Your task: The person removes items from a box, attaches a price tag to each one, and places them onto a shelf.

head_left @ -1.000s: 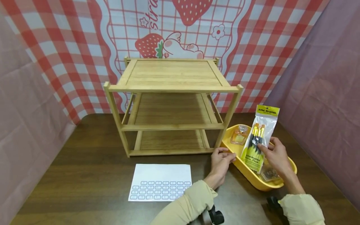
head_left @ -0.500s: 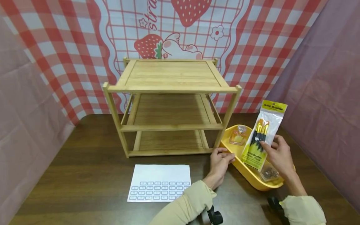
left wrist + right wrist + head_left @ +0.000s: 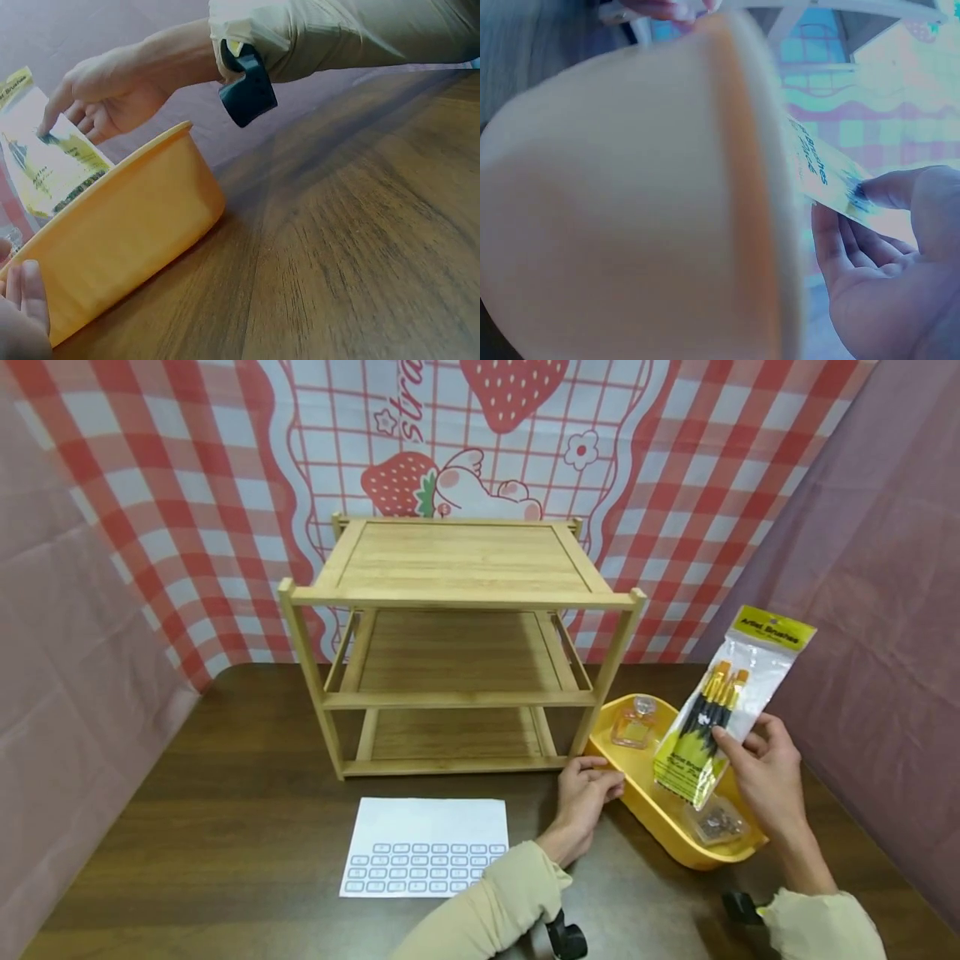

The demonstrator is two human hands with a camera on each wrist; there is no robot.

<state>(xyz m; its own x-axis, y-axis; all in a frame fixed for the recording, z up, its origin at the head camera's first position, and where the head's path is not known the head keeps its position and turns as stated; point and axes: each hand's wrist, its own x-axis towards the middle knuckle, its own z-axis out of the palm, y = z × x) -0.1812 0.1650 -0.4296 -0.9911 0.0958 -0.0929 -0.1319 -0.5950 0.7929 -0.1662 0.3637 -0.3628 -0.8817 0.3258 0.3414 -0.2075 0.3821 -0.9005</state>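
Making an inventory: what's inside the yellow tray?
A bottle at the tray's far end, a clear box at the near end. The brush pack and right hand holding it hide part of the inside; what's there can't be seen.

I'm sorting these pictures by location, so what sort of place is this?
Probably a staged tabletop set: a strawberry-print gingham backdrop behind, plain pinkish drapes at both sides, and a wooden rack on the brown table.

Clear brush packet (image 3: 712, 710) tilted, lower end over yellow tub (image 3: 660, 827)
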